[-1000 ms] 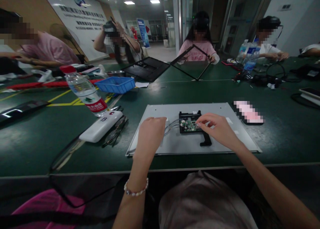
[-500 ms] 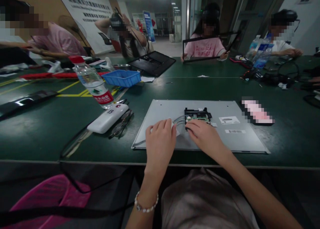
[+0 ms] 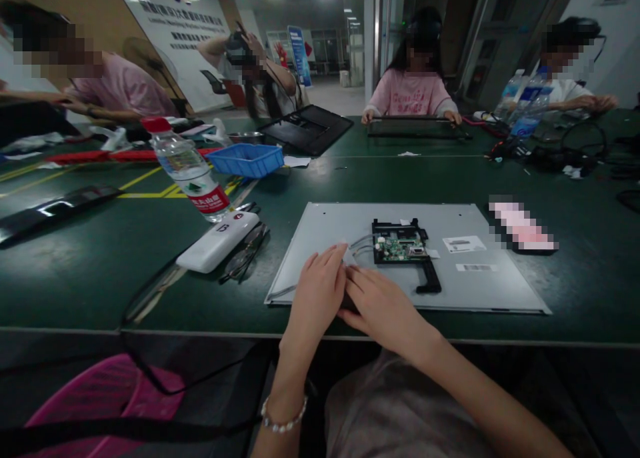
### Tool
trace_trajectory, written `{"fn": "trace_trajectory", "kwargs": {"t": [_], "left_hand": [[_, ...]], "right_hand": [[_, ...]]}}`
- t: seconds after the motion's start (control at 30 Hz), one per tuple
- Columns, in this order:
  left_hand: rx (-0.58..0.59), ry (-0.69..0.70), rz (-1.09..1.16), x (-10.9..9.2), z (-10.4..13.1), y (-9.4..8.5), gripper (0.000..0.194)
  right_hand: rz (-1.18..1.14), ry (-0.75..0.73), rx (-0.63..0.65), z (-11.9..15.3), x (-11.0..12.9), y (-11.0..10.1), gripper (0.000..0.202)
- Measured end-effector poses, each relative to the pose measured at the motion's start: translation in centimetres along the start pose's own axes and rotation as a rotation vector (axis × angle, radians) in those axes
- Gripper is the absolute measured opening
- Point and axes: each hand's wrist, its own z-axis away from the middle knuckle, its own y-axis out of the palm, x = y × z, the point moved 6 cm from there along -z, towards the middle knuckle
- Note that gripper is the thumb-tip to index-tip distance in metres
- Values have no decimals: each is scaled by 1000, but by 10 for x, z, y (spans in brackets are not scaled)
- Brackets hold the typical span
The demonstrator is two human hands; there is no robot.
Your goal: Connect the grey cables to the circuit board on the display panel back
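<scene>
A flat grey display panel (image 3: 480, 288) lies on the table in front of me. On it sits a green circuit board (image 3: 397, 248) in a black plastic bracket (image 3: 431, 278). Thin grey cables (image 3: 364, 243) run from the board leftward under my fingers. My left hand (image 3: 320, 291) rests on the panel left of the board, fingers together and curled down. My right hand (image 3: 383, 305) meets it from the right, fingertips pressed together against the left hand. A small whitish piece (image 3: 351, 255), perhaps tape, shows between them. What the fingertips hold is hidden.
Left of the panel lie a white power bank (image 3: 217, 241) and glasses (image 3: 245, 255), with a water bottle (image 3: 193, 171) and blue tray (image 3: 246, 159) behind. A phone (image 3: 525, 226) lies right. Co-workers sit across the table; one holds a black frame (image 3: 420, 128).
My right hand has left the circuit board and moved left to my left hand, uncovering the board and bracket. Across the table, a co-worker has lowered the black frame.
</scene>
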Motion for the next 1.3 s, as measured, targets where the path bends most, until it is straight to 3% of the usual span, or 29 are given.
{"fn": "trace_trajectory", "kwargs": {"t": [0.27,0.6,0.93,1.13,1.3], "left_hand": [[-50,-17,-111,-5,4,-9,37],[21,-44,-116,-8,5,3,33],[-43,-136,-206,-20,-2,1,26],[-41,-158,-231,-18,-3,1,29],[-123,-167,-226,-14,-7,-2,33]], "right_hand": [[-67,-27,42,1,-3,-4,48],[-123,1,16,7,-6,-8,45],[-35,41,10,25,-5,-16,53],[-85,61,-14,43,-17,-47,39],[-15,225,-122,65,-70,-89,29]]}}
